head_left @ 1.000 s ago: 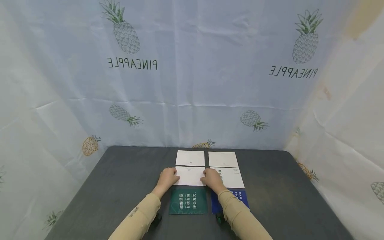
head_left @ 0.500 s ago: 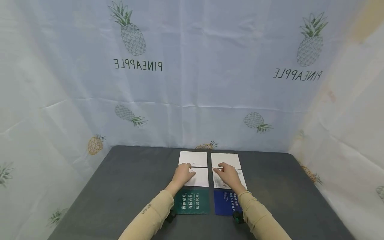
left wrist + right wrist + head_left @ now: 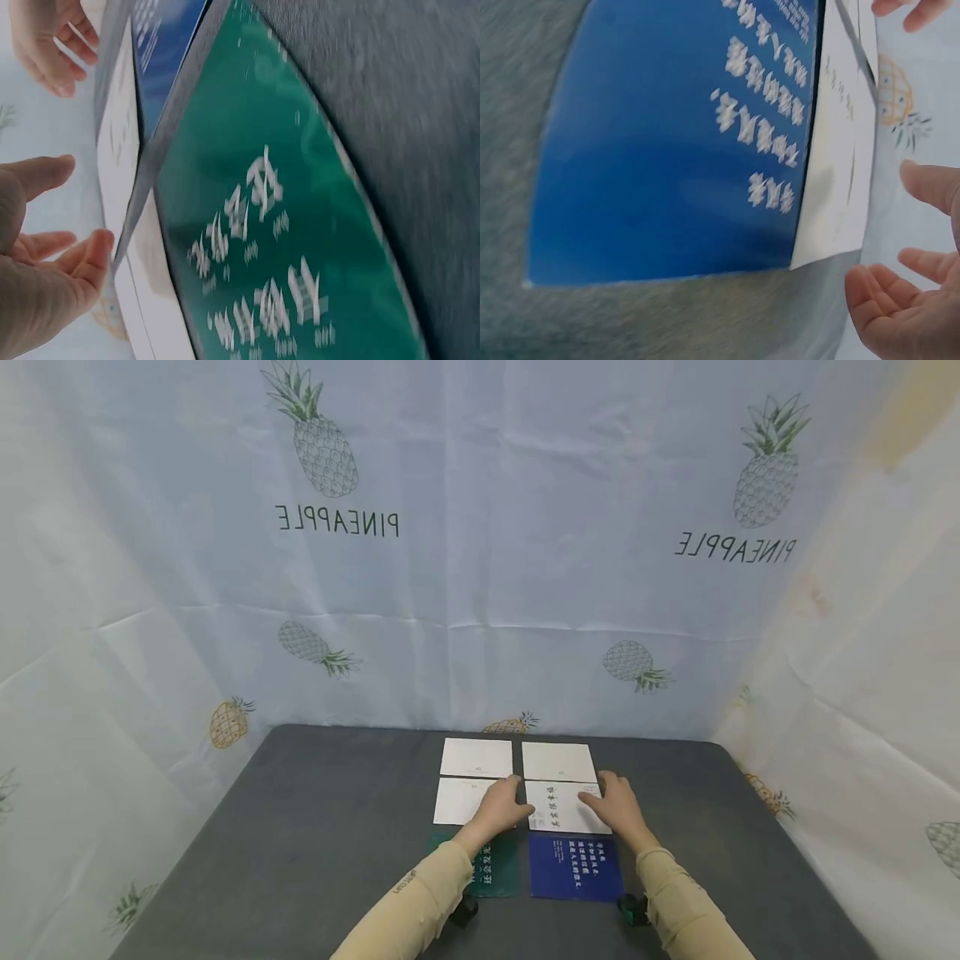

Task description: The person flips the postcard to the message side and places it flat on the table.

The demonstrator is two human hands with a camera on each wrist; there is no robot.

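Note:
My left hand [image 3: 501, 804] hovers over the right end of a middle-row white card [image 3: 456, 800], at the left edge of a white card with black handwriting-style characters [image 3: 573, 810]. My right hand [image 3: 619, 803] is at that lettered card's right edge. Thumb and fingers stand apart on both hands, with nothing pinched between them. In the left wrist view the green card [image 3: 247, 195] with white characters lies in front of my left hand; my left forearm partly covers it in the head view. A blue card [image 3: 667, 150] with white text lies nearest my right wrist.
Two plain white cards, left [image 3: 476, 757] and right [image 3: 558, 762], form the back row on the dark table [image 3: 337, 827]. A pale curtain [image 3: 480, 568] printed with pineapples hangs behind and around the table.
Both hands have lifted off the left middle white card and moved right, to either side of the lettered white card. The cards lie in the same arrangement.

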